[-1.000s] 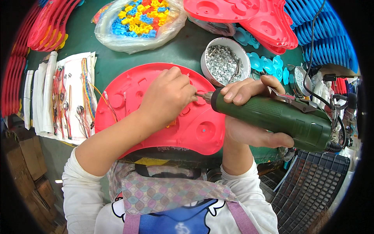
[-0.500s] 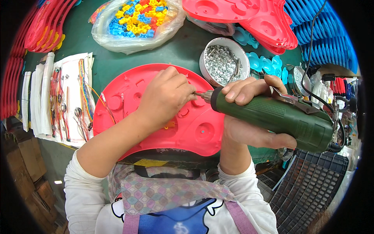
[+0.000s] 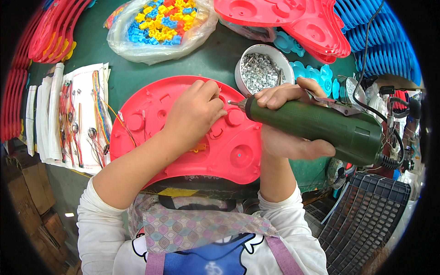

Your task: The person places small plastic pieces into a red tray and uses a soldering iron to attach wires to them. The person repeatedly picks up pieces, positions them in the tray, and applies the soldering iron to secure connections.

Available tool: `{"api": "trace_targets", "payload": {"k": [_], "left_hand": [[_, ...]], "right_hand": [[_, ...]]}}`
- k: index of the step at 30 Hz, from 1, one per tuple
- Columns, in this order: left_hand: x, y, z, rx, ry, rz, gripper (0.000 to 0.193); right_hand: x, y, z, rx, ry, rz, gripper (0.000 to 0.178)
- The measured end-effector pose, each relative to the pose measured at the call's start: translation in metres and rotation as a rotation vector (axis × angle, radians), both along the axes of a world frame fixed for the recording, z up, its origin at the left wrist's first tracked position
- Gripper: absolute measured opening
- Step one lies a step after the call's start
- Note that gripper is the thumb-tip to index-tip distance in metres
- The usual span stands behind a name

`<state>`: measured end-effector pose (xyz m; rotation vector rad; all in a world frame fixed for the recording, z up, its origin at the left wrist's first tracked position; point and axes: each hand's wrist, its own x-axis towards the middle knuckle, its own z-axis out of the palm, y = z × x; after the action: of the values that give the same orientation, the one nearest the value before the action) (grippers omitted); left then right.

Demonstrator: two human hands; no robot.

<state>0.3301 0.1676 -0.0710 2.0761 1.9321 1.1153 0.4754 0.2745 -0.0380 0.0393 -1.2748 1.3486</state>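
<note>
My right hand point(image 3: 286, 145) is wrapped around a dark green electric screwdriver point(image 3: 321, 133), its thumb along the underside. The tool lies nearly level, and its bit points left over a red plastic panel point(image 3: 183, 169). A small shiny piece, perhaps a screw, shows at the tip of the bit point(image 3: 231, 103). My left hand point(image 3: 193, 112) is over the upper middle of the panel with its fingers curled together, their tips just left of the bit. What they pinch, if anything, is hidden. Thin wires point(image 3: 133, 133) run onto the panel's left side.
A bowl of screws point(image 3: 261, 71) stands beyond the screwdriver. Behind are a bag of small star-shaped pieces point(image 3: 160, 27) and stacked red panels point(image 3: 284, 18). Wired parts point(image 3: 73, 119) lie on white sheets at left. Blue parts point(image 3: 385, 41) are stacked far right; a black cord point(image 3: 364, 64) hangs there.
The screwdriver has swung slightly up and left in my right hand, and its bit has risen. My left hand's fingers have shifted from the bit toward the panel's top.
</note>
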Motion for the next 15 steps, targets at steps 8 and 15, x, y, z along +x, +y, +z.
{"api": "trace_targets", "payload": {"k": [8, 15], "left_hand": [[0.0, -0.001, -0.002, 0.015, -0.023, 0.002, 0.02], [0.003, 0.003, -0.005, 0.061, -0.014, -0.014, 0.024]], "right_hand": [[-0.004, 0.006, -0.002, -0.122, -0.151, 0.143, 0.112], [0.003, 0.007, 0.018, -0.145, -0.18, 0.058, 0.123]]}}
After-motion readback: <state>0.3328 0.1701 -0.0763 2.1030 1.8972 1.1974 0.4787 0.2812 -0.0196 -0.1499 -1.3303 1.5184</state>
